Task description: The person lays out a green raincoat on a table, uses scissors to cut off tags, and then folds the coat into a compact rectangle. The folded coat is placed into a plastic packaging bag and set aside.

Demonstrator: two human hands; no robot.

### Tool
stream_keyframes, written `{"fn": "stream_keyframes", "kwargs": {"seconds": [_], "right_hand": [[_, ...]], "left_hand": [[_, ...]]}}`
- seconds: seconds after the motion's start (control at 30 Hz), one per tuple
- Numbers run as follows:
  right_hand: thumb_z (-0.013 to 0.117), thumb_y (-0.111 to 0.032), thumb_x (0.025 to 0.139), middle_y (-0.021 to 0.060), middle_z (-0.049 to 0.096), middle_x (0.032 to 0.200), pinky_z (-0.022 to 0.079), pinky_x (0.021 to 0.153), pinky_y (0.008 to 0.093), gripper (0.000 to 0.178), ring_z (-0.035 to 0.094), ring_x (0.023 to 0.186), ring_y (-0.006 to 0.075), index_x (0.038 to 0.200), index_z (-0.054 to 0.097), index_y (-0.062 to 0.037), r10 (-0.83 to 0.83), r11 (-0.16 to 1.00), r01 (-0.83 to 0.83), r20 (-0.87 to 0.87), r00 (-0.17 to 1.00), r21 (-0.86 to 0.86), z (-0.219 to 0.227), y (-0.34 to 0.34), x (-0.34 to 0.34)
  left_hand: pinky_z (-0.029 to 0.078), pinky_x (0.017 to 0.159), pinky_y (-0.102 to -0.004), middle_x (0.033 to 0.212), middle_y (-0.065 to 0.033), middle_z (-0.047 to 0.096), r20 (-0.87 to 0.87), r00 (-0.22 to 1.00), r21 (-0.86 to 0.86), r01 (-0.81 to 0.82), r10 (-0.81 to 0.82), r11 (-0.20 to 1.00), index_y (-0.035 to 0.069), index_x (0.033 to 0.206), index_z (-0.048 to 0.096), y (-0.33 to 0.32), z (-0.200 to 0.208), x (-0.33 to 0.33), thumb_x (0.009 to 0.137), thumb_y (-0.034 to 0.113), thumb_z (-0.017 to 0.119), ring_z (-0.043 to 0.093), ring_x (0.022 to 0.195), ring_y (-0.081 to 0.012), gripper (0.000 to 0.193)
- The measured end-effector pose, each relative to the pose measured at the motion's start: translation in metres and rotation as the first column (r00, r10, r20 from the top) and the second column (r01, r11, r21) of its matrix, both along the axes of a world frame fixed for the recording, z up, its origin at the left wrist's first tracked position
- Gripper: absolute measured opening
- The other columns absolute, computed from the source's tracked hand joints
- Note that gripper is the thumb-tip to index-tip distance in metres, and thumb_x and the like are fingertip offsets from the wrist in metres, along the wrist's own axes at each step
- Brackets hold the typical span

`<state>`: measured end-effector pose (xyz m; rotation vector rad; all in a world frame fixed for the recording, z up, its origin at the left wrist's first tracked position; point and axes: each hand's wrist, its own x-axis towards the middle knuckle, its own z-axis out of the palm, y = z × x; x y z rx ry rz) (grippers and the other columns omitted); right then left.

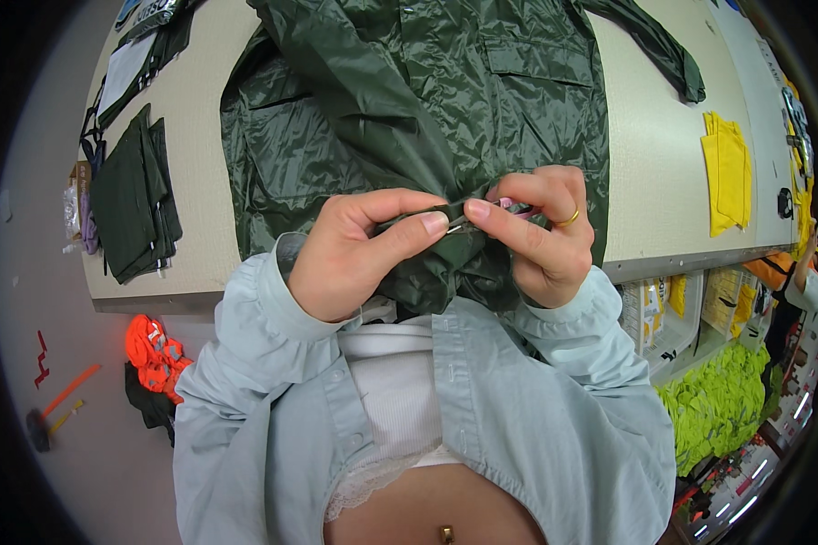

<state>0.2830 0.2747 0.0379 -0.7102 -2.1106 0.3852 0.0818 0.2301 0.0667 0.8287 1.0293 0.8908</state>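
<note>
A shiny dark green jacket (541,118) lies across the worktop (654,173) before me. The left hand (350,245) has its grip clamped on a gathered bit of it; the right hand (550,236) (gold ring (568,219) showing) clamps a small pink-handled tool (506,203) there.

L hand (344,252) pinching grn jkt (400,100); R hand (554,238) w/ scissors (506,203).
</note>
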Motion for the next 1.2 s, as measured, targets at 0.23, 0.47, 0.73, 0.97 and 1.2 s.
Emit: {"fn": "stream_keyframes", "kwargs": {"seconds": [0.23, 0.47, 0.73, 0.97, 1.2], "right_hand": [[0.06, -0.003, 0.058, -0.0042, 0.054, 0.082, 0.033, 0.066, 0.0279, 0.043, 0.042, 0.072, 0.0154, 0.097, 0.069, -0.02, -0.024, 0.997, 0.029, -0.068, 0.997, 0.076, -0.012, -0.002, -0.003], [0.062, -0.003, 0.063, -0.0031, 0.054, 0.083, 0.034, 0.065, 0.0272, 0.039, 0.044, 0.074, 0.016, 0.099, 0.068, -0.0186, 0.018, 0.998, -0.025, -0.094, 0.995, -0.066, -0.004, -0.002, -0.007], [0.062, -0.002, 0.065, -0.0022, 0.054, 0.084, 0.034, 0.065, 0.0266, 0.038, 0.045, 0.074, 0.0162, 0.098, 0.069, -0.0182, 0.03, 0.997, -0.033, -0.05, 0.998, -0.068, -0.003, -0.003, -0.004], [0.061, -0.003, 0.062, -0.0021, 0.054, 0.082, 0.034, 0.064, 0.0277, 0.038, 0.043, 0.073, 0.0162, 0.096, 0.069, -0.0185, 0.014, 0.997, -0.019, -0.069, 0.998, -0.078, -0.006, -0.005, -0.006], [0.062, -0.003, 0.057, -0.0035, 0.052, 0.078, 0.032, 0.061, 0.0291, 0.04, 0.042, 0.069, 0.0152, 0.093, 0.069, -0.0182, 0.013, 0.998, -0.007, -0.09, 0.996, 0.066, -0.013, -0.004, -0.007]], "left_hand": [[0.041, 0.068, -0.0184, 0.086, -0.0006, 0.062, 0.021, 0.999, -0.041, -0.023, 0.024, 0.999, -0.003, 0.101, 0.062, -0.001, 0.002, 0.004, 0.086, 0.005, 0.055, 0.052, 0.076, -0.0038, 0.018], [0.044, 0.073, -0.0192, 0.089, -0.0023, 0.064, 0.028, 0.999, 0.001, -0.033, 0.033, 0.999, -0.004, 0.101, 0.062, -0.005, 0.0, -0.002, 0.087, 0.009, 0.057, 0.055, 0.081, -0.0053, 0.019], [0.044, 0.072, -0.0187, 0.089, -0.0019, 0.064, 0.022, 0.999, 0.034, -0.046, 0.045, 0.998, -0.003, 0.101, 0.062, -0.007, -0.002, -0.003, 0.086, 0.008, 0.058, 0.055, 0.081, -0.0052, 0.019], [0.045, 0.072, -0.0192, 0.088, -0.0027, 0.064, -0.001, 0.998, 0.049, -0.056, 0.056, 0.997, -0.003, 0.1, 0.063, -0.008, -0.003, -0.002, 0.086, 0.007, 0.059, 0.056, 0.08, -0.0057, 0.018], [0.045, 0.072, -0.0197, 0.089, -0.003, 0.064, 0.004, 0.997, 0.037, -0.071, 0.071, 0.997, -0.003, 0.1, 0.063, -0.008, -0.003, 0.0, 0.086, 0.008, 0.058, 0.056, 0.081, -0.0061, 0.019]]}}
